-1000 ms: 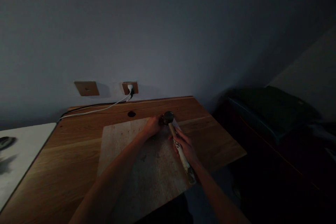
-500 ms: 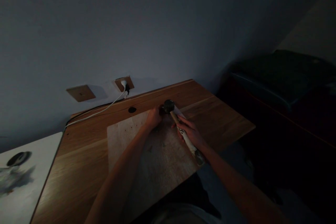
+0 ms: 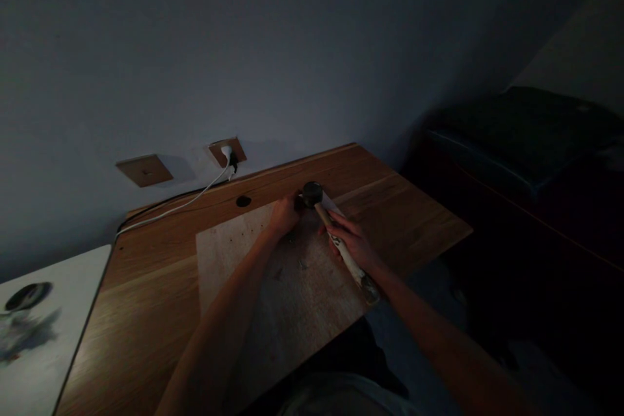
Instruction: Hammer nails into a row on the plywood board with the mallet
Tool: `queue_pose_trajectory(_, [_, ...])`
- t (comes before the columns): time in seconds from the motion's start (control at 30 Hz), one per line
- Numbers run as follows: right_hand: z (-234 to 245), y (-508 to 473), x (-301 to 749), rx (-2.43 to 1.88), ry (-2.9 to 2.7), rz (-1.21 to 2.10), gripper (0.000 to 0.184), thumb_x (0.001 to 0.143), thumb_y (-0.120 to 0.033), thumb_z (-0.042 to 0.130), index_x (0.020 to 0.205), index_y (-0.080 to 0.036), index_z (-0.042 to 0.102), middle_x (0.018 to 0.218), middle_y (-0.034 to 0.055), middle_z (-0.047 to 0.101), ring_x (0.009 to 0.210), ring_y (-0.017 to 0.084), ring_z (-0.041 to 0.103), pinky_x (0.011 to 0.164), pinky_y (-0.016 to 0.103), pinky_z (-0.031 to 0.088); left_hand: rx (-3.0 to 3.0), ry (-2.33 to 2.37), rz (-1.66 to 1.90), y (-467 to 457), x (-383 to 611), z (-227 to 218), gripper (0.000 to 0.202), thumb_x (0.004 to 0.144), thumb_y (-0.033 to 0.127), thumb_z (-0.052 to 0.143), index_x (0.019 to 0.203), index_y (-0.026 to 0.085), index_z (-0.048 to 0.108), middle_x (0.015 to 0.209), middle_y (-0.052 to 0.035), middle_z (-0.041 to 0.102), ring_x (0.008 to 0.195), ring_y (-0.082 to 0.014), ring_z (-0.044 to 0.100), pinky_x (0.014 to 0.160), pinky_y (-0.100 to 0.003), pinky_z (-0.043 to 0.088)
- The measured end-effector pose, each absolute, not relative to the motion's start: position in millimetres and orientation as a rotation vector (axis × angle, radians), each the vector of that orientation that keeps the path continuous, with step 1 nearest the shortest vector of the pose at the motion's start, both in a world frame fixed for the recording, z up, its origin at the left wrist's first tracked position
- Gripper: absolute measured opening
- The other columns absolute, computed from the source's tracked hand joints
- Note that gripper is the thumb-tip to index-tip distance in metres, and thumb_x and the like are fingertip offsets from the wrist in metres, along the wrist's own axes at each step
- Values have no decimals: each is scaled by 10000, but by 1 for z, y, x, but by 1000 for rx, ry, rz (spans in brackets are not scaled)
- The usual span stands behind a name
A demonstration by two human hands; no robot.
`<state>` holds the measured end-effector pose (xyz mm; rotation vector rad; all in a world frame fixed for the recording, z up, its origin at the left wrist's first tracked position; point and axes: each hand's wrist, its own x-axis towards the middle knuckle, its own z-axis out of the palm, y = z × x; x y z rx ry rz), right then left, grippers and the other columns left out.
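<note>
My right hand [image 3: 351, 239] is wrapped around the handle of a hammer [image 3: 348, 260], whose grip looks pale and worn. The dark, round hammer head [image 3: 312, 194] is low over the far edge of a light wooden board [image 3: 312, 312], just beside my left hand [image 3: 285, 214]. The left fingers are pinched together at that edge; what they hold is hidden in shadow. A few small nails [image 3: 303, 264] seem to lie on the board, and several dark dots run in a row along its far left part.
The board lies on a wooden desk [image 3: 141, 312] against a wall. A white cable [image 3: 195, 198] runs from a wall socket [image 3: 229, 151] along the desk's back edge. A cable hole [image 3: 243, 201] is behind the board. On the left stands a white surface [image 3: 63, 325] with a dark round item [image 3: 28, 297].
The view has shifted slightly. Both hands and the hammer keep nearly the same place over the board.
</note>
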<state>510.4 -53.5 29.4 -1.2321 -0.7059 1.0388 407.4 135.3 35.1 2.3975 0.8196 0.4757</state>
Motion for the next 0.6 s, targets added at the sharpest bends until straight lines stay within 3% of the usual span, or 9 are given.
queue_pose_trajectory(0.4, [26, -52, 510, -1194, -689, 1050, 567, 849, -363, 709, 1398, -257, 615, 952, 29, 743, 420, 76, 513, 329, 205, 404, 2448, 772, 492, 140, 409, 29, 514, 812, 70, 621, 1314, 182, 618, 1247, -120, 727, 1143, -253, 683, 987, -322, 517])
queue_pose_trajectory(0.6, [30, -54, 510, -1194, -694, 1026, 529, 854, -365, 707, 1368, -258, 641, 931, 23, 734, 421, 75, 513, 338, 206, 407, 2391, 737, 518, 139, 408, 30, 460, 798, 70, 656, 1249, 160, 652, 1145, -115, 760, 1025, -238, 716, 909, -294, 540])
